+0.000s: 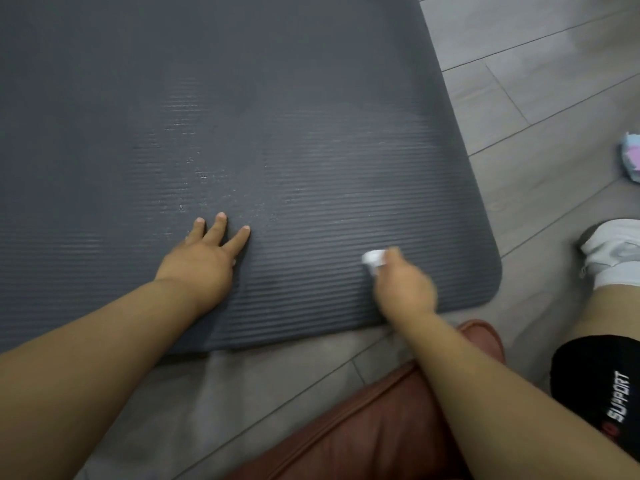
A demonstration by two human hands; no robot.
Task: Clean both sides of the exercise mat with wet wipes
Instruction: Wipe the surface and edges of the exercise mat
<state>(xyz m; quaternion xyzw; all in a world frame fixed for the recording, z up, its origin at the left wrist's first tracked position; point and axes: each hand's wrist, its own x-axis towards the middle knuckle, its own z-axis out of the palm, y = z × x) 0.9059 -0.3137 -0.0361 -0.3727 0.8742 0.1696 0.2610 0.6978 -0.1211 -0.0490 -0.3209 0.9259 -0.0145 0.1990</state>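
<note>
Fingers (pixel 215 230) of the left hand (pixel 199 261) are spread wide and laid flat on the exercise mat (pixel 242 116), close to its near edge. A bunched white wet wipe (pixel 373 258) is gripped in the curled fingers of the blurred right hand (pixel 405 289) and held against the ribbed surface by the mat's near right corner. The dark grey mat is spread on a grey plank floor (pixel 554 81). A reddish-brown cushion (pixel 363 427) is seen beneath the right forearm, and a pastel packet (pixel 631 155) lies well apart to the right.
</note>
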